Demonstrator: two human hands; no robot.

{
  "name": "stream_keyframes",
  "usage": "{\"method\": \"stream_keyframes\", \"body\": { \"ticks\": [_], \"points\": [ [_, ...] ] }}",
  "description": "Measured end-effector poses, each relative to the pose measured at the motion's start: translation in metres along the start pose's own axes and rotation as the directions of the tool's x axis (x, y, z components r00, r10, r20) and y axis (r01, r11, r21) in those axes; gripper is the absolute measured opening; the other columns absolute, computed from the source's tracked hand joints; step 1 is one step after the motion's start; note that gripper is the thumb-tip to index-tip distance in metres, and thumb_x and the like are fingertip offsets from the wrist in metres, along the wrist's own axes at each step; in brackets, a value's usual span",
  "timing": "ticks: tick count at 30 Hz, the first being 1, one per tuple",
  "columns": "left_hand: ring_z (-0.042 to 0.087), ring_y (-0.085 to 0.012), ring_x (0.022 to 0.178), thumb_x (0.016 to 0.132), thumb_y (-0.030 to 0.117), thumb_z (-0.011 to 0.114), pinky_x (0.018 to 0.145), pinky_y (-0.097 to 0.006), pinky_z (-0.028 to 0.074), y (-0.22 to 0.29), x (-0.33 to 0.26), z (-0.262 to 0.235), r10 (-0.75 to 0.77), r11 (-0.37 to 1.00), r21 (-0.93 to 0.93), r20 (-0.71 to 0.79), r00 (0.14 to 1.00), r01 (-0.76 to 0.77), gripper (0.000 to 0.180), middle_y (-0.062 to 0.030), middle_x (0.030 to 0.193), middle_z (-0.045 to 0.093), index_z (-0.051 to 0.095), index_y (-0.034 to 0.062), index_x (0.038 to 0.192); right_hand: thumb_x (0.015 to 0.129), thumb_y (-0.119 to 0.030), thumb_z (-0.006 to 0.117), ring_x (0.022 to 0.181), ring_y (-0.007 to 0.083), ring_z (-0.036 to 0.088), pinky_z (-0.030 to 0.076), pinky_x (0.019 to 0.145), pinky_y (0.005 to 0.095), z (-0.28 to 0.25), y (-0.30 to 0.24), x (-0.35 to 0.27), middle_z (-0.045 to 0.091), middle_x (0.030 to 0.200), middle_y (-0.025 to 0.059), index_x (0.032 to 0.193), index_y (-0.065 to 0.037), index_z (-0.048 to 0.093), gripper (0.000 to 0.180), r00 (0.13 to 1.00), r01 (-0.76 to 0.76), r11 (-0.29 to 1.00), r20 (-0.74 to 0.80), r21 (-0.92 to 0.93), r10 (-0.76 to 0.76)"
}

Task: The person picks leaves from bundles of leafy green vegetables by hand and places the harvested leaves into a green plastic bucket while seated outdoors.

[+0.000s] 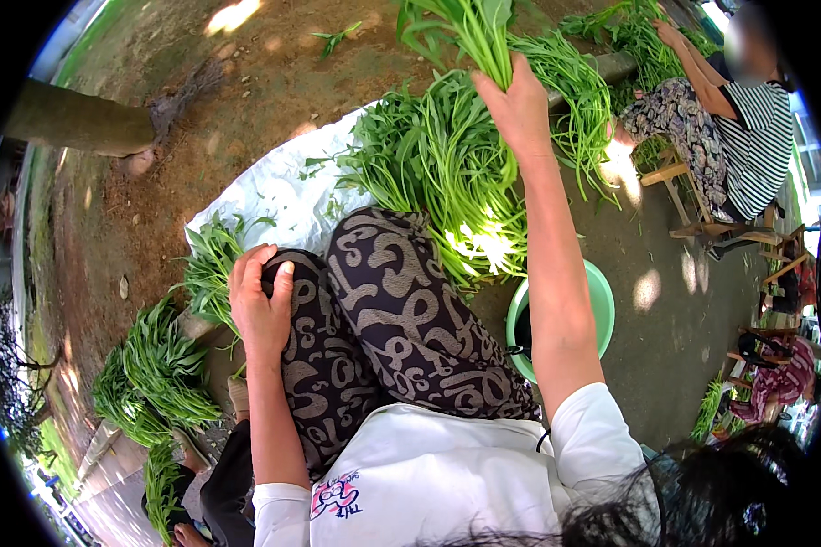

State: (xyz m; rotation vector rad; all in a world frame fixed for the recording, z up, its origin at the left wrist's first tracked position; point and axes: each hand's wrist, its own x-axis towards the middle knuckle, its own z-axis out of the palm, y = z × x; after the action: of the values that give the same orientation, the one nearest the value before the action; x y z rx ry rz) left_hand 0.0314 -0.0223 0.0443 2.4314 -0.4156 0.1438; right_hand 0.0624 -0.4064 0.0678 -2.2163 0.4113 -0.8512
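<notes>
Right hand [518,109] gripping greens [470,32], white sheet [265,196]

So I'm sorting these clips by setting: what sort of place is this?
Probably an outdoor yard where greens are sorted. The right hand grips a bunch of leafy stems above a big pile on a white sheet, with bare dirt ground around.
</notes>
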Motion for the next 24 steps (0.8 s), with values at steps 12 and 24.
{"method": "stream_keyframes", "body": {
  "ticks": [12, 24],
  "points": [
    [0.054, -0.0299, 0.106, 0.082, 0.020, 0.066, 0.093, -0.038, 0.041, -0.019, -0.007, -0.026, -0.025, 0.994, 0.102, -0.130, 0.991, 0.038, 0.027, -0.0085, 0.112, 0.061, 0.063, 0.0063, 0.106, 0.077, -0.019, 0.068, 0.068, 0.0175, 0.057, 0.049, 0.065, 0.0337, 0.060, -0.144, 0.010, 0.060, 0.076, 0.0065, 0.100, 0.000, 0.058, 0.032, 0.982, -0.104, 0.739, 0.188, 0.666, -0.031],
    [0.045, -0.0260, 0.123, 0.077, 0.061, 0.067, 0.104, -0.044, 0.034, -0.012, -0.007, -0.004, -0.160, 0.285, -0.766, 0.555, 0.817, 0.576, 0.091, -0.0153, 0.131, 0.048, 0.041, -0.0045, 0.135, 0.073, -0.024, 0.067, 0.079, 0.0302, 0.063, 0.048, 0.073, 0.0380, 0.103, -0.146, -0.145, 0.064, 0.086, 0.0201, 0.096, 0.006, 0.058, 0.039, 0.705, -0.384, 0.844, 0.709, 0.375, 0.006]
  ]
}}
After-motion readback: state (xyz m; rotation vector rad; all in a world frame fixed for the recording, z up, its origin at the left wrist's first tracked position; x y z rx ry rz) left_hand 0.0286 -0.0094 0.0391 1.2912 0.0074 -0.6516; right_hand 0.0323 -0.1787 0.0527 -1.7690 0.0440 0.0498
